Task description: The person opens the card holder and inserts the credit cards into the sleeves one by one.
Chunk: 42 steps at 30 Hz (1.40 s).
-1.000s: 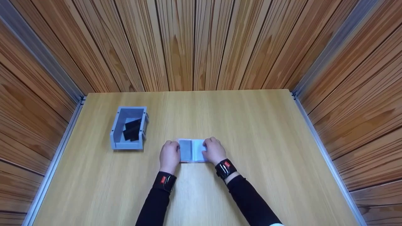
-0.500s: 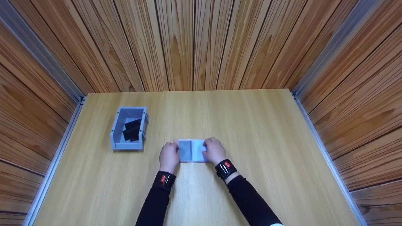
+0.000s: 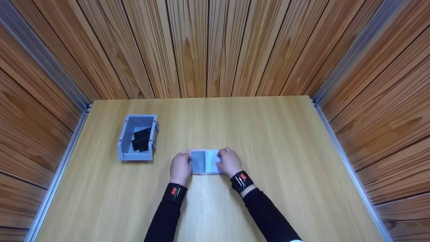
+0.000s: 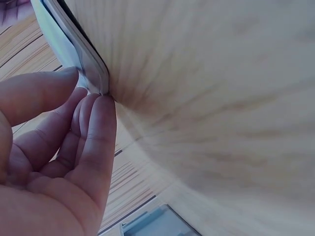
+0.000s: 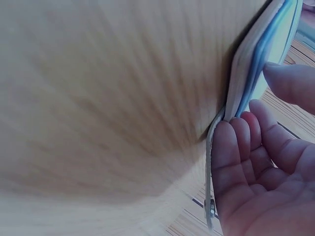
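Note:
A small card holder point(image 3: 205, 162) lies opened out on the table between the hands, with pale blue, shiny pages. Its left half looks greyer than its right half. My left hand point(image 3: 180, 168) pinches the left edge; in the left wrist view the thumb point(image 4: 39, 93) is on the page and the fingertips are at the edge. On the opposite side my right hand point(image 3: 230, 162) holds the right edge, thumb point(image 5: 290, 83) on top. A strap point(image 5: 209, 172) with a metal snap hangs past the page edges beside the right fingers.
A grey-blue plastic bin point(image 3: 136, 156) stands at the left of the wooden table point(image 3: 268, 141), with several flat black pieces point(image 3: 141, 139) in it. Wood-plank walls point(image 3: 188, 50) and metal rails close off the back and sides.
My left hand has shifted very slightly left, along with the left edge of the card holder. The right hand looks still.

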Each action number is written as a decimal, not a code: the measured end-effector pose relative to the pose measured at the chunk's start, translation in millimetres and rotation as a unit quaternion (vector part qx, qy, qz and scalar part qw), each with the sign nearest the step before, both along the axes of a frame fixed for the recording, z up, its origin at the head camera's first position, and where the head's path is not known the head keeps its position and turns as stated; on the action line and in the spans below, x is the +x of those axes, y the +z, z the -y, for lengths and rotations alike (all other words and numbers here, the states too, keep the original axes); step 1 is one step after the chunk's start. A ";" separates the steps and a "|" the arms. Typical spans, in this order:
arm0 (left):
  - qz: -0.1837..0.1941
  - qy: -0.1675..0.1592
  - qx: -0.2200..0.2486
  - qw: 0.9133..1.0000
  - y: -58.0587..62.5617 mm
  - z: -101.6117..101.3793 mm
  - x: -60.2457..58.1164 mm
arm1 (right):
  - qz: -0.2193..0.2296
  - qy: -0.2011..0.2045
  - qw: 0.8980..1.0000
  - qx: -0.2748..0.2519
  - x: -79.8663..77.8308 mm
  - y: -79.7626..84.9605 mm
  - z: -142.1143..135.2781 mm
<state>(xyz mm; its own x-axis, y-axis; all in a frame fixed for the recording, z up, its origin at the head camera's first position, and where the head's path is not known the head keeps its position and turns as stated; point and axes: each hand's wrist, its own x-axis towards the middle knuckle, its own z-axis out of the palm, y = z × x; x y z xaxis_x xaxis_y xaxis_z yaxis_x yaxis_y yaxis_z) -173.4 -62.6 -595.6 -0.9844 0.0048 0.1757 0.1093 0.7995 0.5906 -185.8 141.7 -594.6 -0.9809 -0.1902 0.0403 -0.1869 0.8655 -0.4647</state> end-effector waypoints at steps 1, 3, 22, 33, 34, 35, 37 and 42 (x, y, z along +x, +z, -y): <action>0.002 0.000 0.002 1.000 0.2 0.0 0.0 | 0.001 0.000 1.000 0.000 -0.1 0.1 0.0; 0.006 -0.002 0.005 1.000 0.3 0.3 -0.4 | 0.001 0.000 1.000 0.001 -0.4 0.3 0.1; 0.019 0.011 0.085 0.996 26.0 7.4 -9.3 | 0.002 -0.004 1.000 -0.001 1.7 0.8 0.5; -0.075 0.069 0.119 0.988 87.5 51.0 -26.0 | 0.003 -0.004 1.000 0.008 0.1 0.6 -0.7; -0.081 0.078 0.119 0.987 90.9 57.0 -28.0 | 0.004 -0.005 1.000 0.010 0.3 0.6 -0.7; -0.086 0.087 0.119 0.985 93.3 62.9 -30.2 | 0.006 -0.005 1.000 0.011 0.4 0.7 -0.7; -0.086 0.108 0.131 0.982 97.4 74.0 -33.2 | 0.008 -0.006 1.000 0.010 0.4 0.6 -0.4; -0.048 0.174 0.161 0.970 99.4 97.1 -37.8 | 0.013 -0.004 1.000 0.006 0.6 -0.2 0.6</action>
